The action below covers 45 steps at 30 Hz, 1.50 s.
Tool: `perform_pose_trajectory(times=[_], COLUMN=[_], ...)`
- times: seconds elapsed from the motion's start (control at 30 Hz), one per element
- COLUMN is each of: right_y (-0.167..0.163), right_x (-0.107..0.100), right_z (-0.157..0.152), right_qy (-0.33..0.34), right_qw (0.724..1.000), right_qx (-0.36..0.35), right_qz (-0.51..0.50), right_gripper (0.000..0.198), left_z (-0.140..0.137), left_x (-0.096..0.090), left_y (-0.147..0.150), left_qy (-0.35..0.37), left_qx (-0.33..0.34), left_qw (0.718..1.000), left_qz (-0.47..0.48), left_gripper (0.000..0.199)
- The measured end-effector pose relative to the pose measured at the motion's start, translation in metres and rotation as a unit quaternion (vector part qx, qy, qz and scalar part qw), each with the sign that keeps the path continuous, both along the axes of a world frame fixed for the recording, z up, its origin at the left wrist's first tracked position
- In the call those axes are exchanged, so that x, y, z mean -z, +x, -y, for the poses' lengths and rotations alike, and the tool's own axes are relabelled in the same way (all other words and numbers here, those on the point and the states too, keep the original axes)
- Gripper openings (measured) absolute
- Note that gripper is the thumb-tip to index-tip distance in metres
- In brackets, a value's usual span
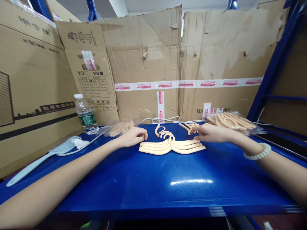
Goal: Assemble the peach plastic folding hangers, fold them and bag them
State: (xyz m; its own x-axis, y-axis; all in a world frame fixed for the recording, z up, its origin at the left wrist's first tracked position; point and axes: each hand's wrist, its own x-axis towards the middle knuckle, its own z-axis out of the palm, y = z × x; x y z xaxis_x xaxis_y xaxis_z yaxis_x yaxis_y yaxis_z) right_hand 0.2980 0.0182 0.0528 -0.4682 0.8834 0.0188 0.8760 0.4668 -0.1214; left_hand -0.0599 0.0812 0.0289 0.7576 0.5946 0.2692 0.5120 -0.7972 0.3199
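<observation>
On the surface [144, 179], toward its far edge, hangers [155, 152] lay with their long axis side to side. The left hand [133, 136], loosely curled and apparently unladen, was just beside their left ends; the right hand [211, 132] seemed nearer, at their right ends, its grip impossible to tell. Farther, it partly hid loose pieces [184, 128].

There are two hands [130, 136] [211, 132], two bags of parts [122, 127] [231, 122], one bottle [85, 115], one brush [62, 145].
</observation>
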Motion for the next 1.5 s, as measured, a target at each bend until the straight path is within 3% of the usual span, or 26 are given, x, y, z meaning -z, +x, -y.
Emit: perform_pose_trajectory(times=[0.7,0.97,1.07,1.17,1.5], right_y=[-0.006,-0.009,-0.013,-0.025,-0.096], right_x=[-0.002,0.011,0.020,0.022,0.002], right_z=[0.004,-0.004,-0.016,-0.034,-0.117], right_qy=[0.010,0.063,0.093,0.114,0.080], right_qw=[1.000,0.996,0.990,0.982,0.985], right_qx=[0.018,0.015,-0.019,-0.053,-0.147], right_qz=[0.009,-0.059,-0.109,-0.140,-0.051], right_gripper=[0.038,0.035,0.031,0.027,0.030], left_z=[0.007,0.006,-0.005,-0.017,-0.035], left_x=[-0.002,0.009,0.020,0.028,0.035], left_y=[0.004,0.010,0.014,0.016,0.008], left_qy=[0.015,0.066,0.072,0.016,-0.059], left_qx=[-0.011,-0.022,0.017,0.034,0.010], left_qw=[1.000,0.997,0.996,0.996,0.993], left_qz=[-0.005,0.035,0.059,0.082,0.104], left_gripper=[0.021,0.025,0.027,0.030,0.038])
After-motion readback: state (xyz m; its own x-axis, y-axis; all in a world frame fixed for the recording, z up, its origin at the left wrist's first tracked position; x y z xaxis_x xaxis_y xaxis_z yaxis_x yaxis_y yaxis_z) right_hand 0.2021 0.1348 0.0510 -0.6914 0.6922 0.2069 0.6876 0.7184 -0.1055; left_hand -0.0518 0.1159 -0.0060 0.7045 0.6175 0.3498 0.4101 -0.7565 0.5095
